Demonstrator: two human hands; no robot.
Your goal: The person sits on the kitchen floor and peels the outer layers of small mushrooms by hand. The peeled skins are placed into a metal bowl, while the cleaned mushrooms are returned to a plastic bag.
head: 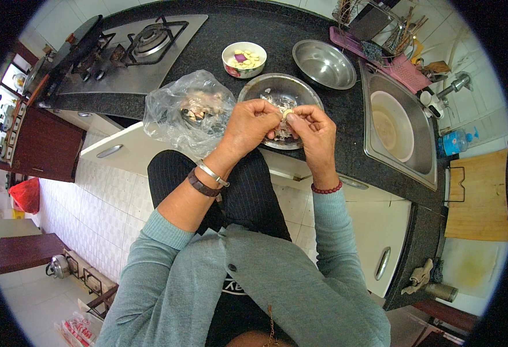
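Note:
A pale garlic clove (287, 113) is pinched between the fingertips of my left hand (254, 123) and my right hand (314, 130). Both hands hover above a steel bowl (249, 84) that holds garlic skins (282, 103). Behind it, a white flower-patterned bowl (244, 73) contains peeled cloves (249, 60) and one purple piece (240, 57). Left of my hands lies a clear plastic bag (167, 108) with unpeeled-looking garlic (199, 106) inside. Part of the clove is hidden by my fingers.
Another steel bowl (323, 65) stands at the back right, beside a sink (425, 160) with a pale basin (392, 126) in it. A gas stove (149, 78) is at the left. A cutting board (475, 199) leans at the far right, near a blue-labelled bottle (453, 143).

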